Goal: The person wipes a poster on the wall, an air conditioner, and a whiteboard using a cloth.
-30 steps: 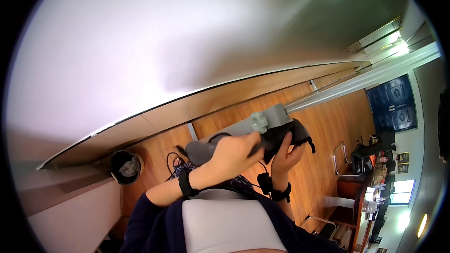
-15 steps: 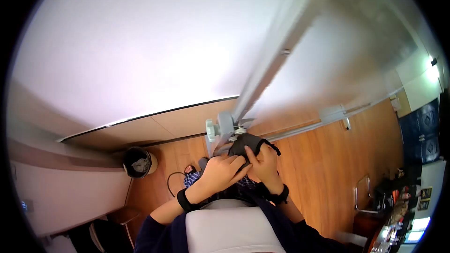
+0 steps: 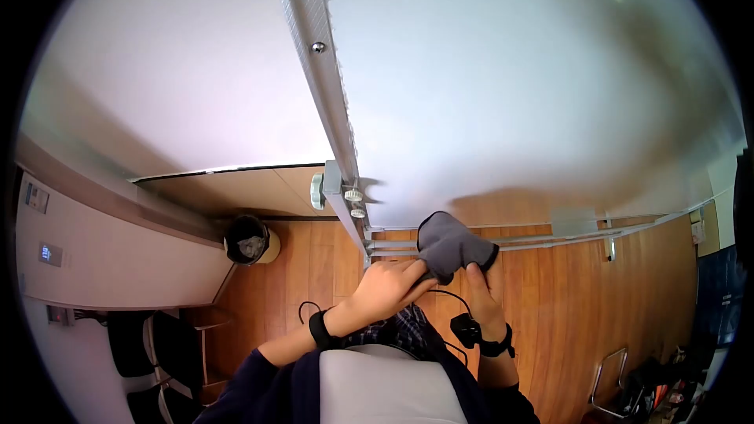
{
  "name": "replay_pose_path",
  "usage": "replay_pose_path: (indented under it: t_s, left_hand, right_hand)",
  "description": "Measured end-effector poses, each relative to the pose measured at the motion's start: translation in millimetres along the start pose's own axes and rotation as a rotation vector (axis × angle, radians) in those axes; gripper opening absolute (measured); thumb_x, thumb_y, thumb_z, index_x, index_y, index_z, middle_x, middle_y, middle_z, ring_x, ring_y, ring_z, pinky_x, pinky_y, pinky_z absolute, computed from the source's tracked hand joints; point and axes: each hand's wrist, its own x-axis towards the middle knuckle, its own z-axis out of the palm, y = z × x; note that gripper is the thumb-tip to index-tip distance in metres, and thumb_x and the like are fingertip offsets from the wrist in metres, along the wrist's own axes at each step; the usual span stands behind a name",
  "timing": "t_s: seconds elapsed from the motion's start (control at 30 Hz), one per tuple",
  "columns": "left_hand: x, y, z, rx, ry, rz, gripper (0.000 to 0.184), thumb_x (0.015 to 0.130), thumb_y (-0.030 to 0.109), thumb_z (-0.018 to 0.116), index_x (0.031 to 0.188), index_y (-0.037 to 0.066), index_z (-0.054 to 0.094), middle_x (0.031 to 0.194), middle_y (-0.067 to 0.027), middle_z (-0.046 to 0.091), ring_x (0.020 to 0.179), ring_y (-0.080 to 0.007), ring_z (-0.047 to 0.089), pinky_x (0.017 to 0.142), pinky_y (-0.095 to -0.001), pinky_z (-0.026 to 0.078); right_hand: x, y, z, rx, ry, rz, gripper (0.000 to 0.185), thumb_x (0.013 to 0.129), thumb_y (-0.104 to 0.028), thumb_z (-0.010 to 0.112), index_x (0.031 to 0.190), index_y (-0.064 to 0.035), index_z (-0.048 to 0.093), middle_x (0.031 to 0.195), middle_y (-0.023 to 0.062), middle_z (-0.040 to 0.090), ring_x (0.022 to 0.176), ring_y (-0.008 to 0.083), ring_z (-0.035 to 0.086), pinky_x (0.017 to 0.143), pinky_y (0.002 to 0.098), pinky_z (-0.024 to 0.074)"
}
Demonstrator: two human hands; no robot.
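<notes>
A dark grey cloth with a black edge is stretched between my two hands, in front of the lower part of a whiteboard. My left hand pinches its lower left side, fingers pressed together. At its lower right corner, my right hand grips it with the thumb toward me. Both wrists wear black bands, and a small black box on a cable is by the right one. The cloth hides some of my fingertips.
The board's metal frame post carries pale green knobs left of my hands. A waste bin stands on the wooden floor. Black chairs are at lower left, and a metal-framed chair is at lower right.
My view has turned right, so the whiteboard now fills the right side. The cloth, bunched before, is now spread more openly, and my hands have moved farther apart.
</notes>
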Motion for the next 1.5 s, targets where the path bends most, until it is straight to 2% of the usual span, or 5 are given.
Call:
replay_pose_path:
  t_s: [0.3, 0.43, 0.97, 1.33, 1.5]
  left_hand:
    - [20, 34, -47, -0.155, 0.185, 0.086, 0.019, 0.084, 0.007, 0.064, 0.097, 0.001, 0.052, 0.071, -0.0176, 0.058, 0.062, -0.0346, 0.059, 0.055, -0.0355, 0.044]
    - [-2, 21, -56, -0.264, 0.306, -0.309, 0.016, 0.089, 0.008, 0.057, 0.099, 0.001, 0.047, 0.075, -0.0203, 0.058, 0.068, -0.0387, 0.059, 0.057, -0.0385, 0.045]
    - [-39, -21, -44, -0.294, 0.236, -0.228, 0.027, 0.087, 0.014, 0.062, 0.108, 0.003, 0.051, 0.085, -0.0168, 0.062, 0.073, -0.0328, 0.061, 0.063, -0.0408, 0.048]
    - [-253, -273, 245, 0.100, -1.017, -0.211, 0.040, 0.088, 0.038, 0.054, 0.112, 0.006, 0.059, 0.089, -0.0167, 0.068, 0.075, -0.0341, 0.064, 0.066, -0.0479, 0.048]
    - [-216, -245, 262, -0.256, -1.292, -0.753, 0.042, 0.089, 0.039, 0.053, 0.114, 0.006, 0.058, 0.095, -0.0164, 0.067, 0.082, -0.0322, 0.063, 0.072, -0.0449, 0.048]
  right_hand:
    - [71, -86, 47, -0.615, -0.033, -0.734, 0.039, 0.077, -0.007, 0.069, 0.113, 0.0042, 0.058, 0.105, 0.0173, 0.062, 0.094, 0.0330, 0.060, 0.083, 0.0379, 0.0469]
    - [89, -12, 88, -0.856, 0.000, -0.675, 0.021, 0.078, -0.013, 0.064, 0.096, -0.0021, 0.064, 0.092, 0.0136, 0.064, 0.084, 0.0332, 0.060, 0.073, 0.0413, 0.0475]
    - [88, -1, 103, -0.850, 0.082, -0.565, 0.012, 0.076, -0.010, 0.067, 0.084, -0.0026, 0.062, 0.072, 0.0115, 0.060, 0.061, 0.0327, 0.058, 0.057, 0.0386, 0.0465]
    - [89, 24, 10, -0.692, 0.000, -0.530, 0.051, 0.067, -0.015, 0.072, 0.115, -0.0051, 0.057, 0.115, 0.0148, 0.060, 0.107, 0.0338, 0.057, 0.090, 0.0436, 0.0469]
    - [110, 21, -69, -0.735, -0.008, -0.459, 0.057, 0.069, -0.018, 0.076, 0.119, -0.0036, 0.054, 0.113, 0.0159, 0.061, 0.104, 0.0339, 0.058, 0.086, 0.0437, 0.0486]
